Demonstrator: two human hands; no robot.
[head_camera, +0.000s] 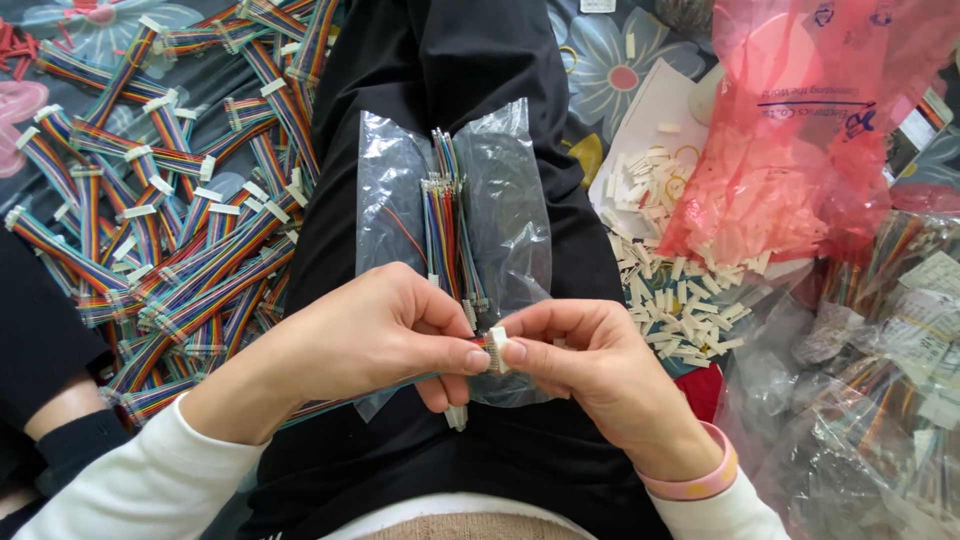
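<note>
While pinched between both hands, white connector housing (498, 349): meeting the rainbow wire end (481, 352), near centre over the lap.
Left hand (375, 335): thumb and forefinger closed on the wire end.
Right hand (585, 350): fingertips gripping the housing, pink wristband below.
Lap supply: loose wires on a clear plastic bag (455, 225), waiting, just beyond.
Done, by the look: big pile of finished ribbon cables (170, 220), far left.
Left to do: plenty, judging by scattered white housings (670, 280) and pink bag (810, 130), right.
</note>
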